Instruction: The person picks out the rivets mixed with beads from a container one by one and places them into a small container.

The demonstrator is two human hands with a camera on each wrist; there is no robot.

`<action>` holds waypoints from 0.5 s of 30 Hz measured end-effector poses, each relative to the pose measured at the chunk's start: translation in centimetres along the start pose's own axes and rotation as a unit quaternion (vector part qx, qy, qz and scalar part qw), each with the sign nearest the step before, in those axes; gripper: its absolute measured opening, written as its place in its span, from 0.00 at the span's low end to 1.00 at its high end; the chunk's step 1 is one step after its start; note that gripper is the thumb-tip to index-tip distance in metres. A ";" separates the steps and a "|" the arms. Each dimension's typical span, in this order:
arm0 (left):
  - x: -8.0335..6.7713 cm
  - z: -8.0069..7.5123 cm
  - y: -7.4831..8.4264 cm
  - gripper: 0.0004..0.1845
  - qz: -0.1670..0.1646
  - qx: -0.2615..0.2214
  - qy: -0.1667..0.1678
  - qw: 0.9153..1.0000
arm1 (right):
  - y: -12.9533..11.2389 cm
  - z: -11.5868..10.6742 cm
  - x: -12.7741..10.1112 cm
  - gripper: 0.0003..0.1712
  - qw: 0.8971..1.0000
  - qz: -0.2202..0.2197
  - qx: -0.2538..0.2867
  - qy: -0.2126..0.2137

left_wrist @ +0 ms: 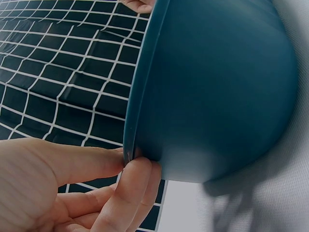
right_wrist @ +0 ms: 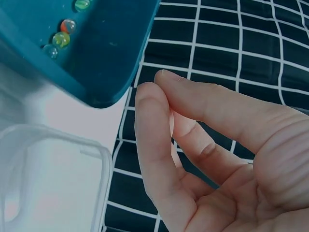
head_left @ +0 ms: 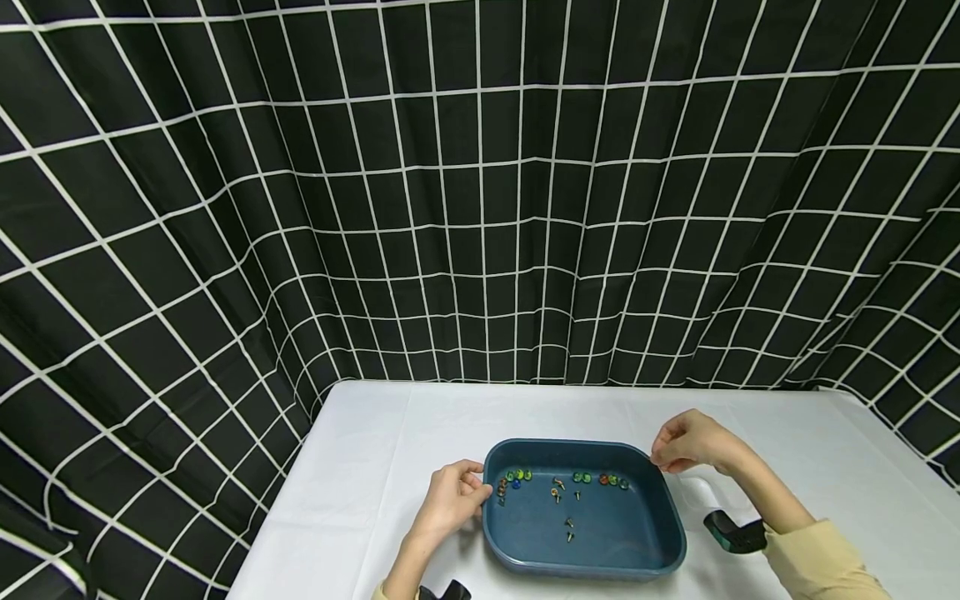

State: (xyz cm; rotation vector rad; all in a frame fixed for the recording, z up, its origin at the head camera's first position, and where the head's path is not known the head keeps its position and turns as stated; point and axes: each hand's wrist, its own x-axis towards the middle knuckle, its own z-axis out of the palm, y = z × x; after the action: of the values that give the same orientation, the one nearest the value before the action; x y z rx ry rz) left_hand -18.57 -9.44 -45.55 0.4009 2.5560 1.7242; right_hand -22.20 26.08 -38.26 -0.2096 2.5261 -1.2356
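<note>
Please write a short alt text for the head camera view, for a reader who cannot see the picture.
A person's left hand pinches the left rim of a dark teal tray on a white table, while the right hand hovers at the tray's far right corner. Small coloured marbles and screws lie inside. A black, white-gridded curtain hangs behind.

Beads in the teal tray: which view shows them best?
The head view: the beads lie along the far wall of the teal tray. The right wrist view shows only a few beads; the left wrist view shows just the tray's underside.

white table (head_left: 360,467), teal tray (head_left: 592,562), clear container (head_left: 701,492)
</note>
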 end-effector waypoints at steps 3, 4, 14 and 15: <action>0.0 0.0 0.0 0.16 0.000 0.000 0.000 1.000 | 0.2 -0.3 -0.2 0.05 1.000 0.003 0.001 0.000; 0.0 0.0 0.0 0.16 0.000 0.000 0.001 1.000 | 0.2 -0.4 -0.3 0.05 1.000 0.004 0.002 0.001; 0.0 0.0 0.1 0.16 -0.006 -0.003 0.001 1.000 | 1.2 -1.1 -0.9 0.07 1.000 0.011 0.007 -0.001; 0.0 0.0 0.1 0.16 -0.006 -0.004 0.001 1.000 | 1.3 -1.2 -1.0 0.07 1.000 0.012 0.007 -0.001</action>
State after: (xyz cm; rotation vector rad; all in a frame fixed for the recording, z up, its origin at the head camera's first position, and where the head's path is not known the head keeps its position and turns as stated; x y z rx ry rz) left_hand -18.53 -9.40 -45.50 0.3817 2.5461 1.7314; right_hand -21.70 28.04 -38.41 -0.1757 2.5091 -1.2433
